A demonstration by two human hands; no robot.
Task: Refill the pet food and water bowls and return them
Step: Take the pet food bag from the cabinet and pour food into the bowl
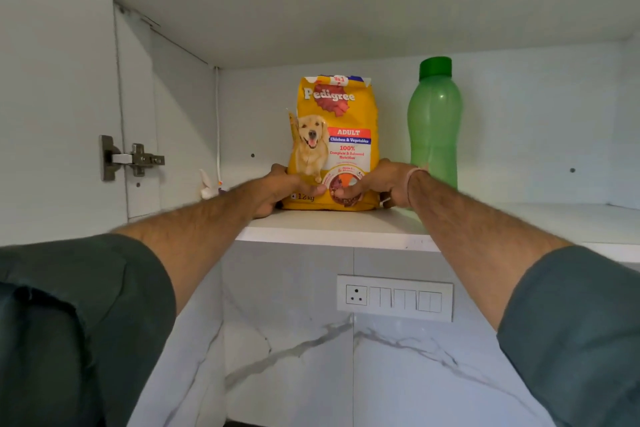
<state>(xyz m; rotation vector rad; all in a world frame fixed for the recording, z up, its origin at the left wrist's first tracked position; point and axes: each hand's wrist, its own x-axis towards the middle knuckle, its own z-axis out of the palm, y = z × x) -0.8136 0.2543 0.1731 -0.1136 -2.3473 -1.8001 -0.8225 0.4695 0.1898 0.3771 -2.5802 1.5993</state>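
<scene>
Item, near left: door hinge (135, 158), fixed to the cabinet side. Item: Pedigree dog food bag (332, 121), stood upright on the cabinet shelf (329, 227), its lower sides clasped by the left grip (277, 189) and right grip (375, 184). Item: green bottle (433, 121), stood upright just right of the bag.

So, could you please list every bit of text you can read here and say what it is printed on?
All on the yellow dog food bag:
"No.1"
"Pedigree"
"ADULT"
"Chicken & Vegetables"
"100% Complete & Balanced Nutrition"
"1.2 kg", decimal point unsure
Smaller print: too blurred
Green bottle: none
</scene>
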